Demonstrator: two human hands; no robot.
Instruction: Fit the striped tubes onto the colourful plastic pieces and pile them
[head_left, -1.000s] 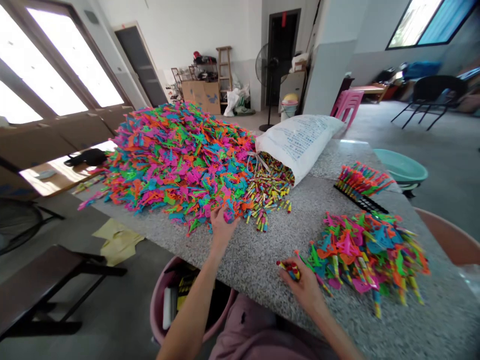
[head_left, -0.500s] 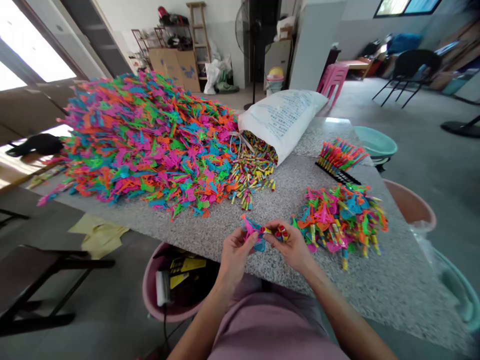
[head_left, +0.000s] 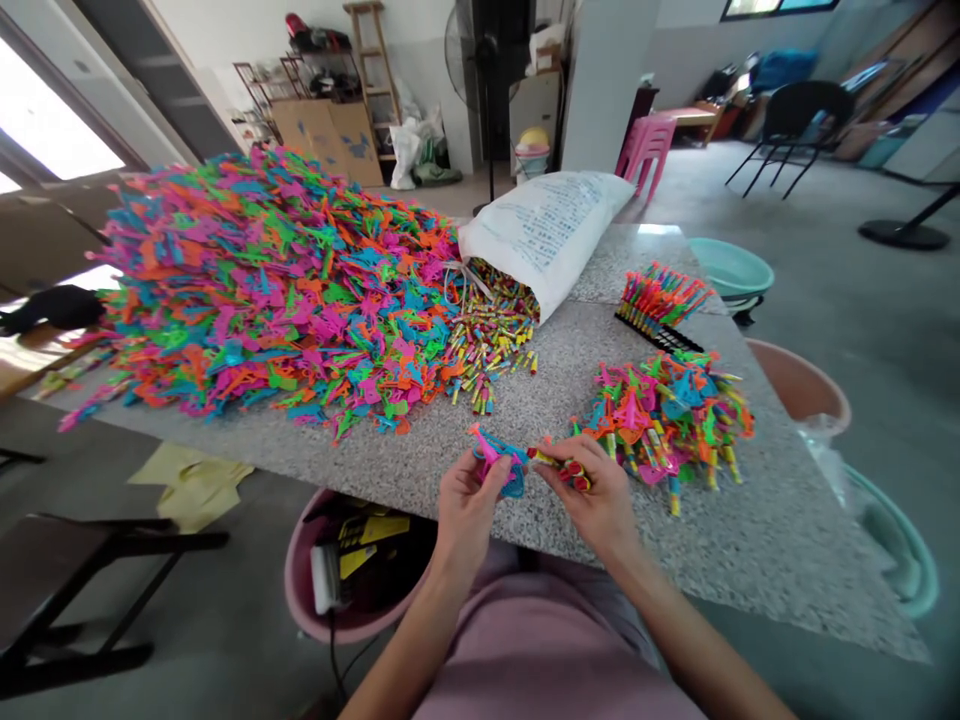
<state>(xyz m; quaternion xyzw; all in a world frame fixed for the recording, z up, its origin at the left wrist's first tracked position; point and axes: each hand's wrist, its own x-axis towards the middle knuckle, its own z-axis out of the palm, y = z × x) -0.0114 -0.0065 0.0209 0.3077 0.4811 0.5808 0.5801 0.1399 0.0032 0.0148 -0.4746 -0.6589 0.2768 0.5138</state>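
My left hand (head_left: 469, 495) is closed on small plastic pieces (head_left: 504, 465), pink and blue, with flat lacy ends. Facing it, my right hand (head_left: 596, 490) pinches several short tubes (head_left: 576, 474) wrapped in yellow, red and blue, their red ends toward me. One tube points at the plastic pieces; whether they touch I cannot tell. Right of my right hand lies a heap of tubes joined to plastic pieces (head_left: 664, 420). Beyond my hands, loose tubes (head_left: 491, 350) spill from a white woven sack (head_left: 555, 235).
A large mound of bright plastic pieces (head_left: 285, 290) covers the left of the granite table (head_left: 750, 545). A black rack (head_left: 664, 335) of filled tubes stands at the right. A pink tub (head_left: 300, 560) is under the front edge; basins (head_left: 802, 380) stand beyond the right edge.
The view has shifted slightly to the right. My hands have moved a little apart, and the tube in my right hand is farther from the plastic pieces.
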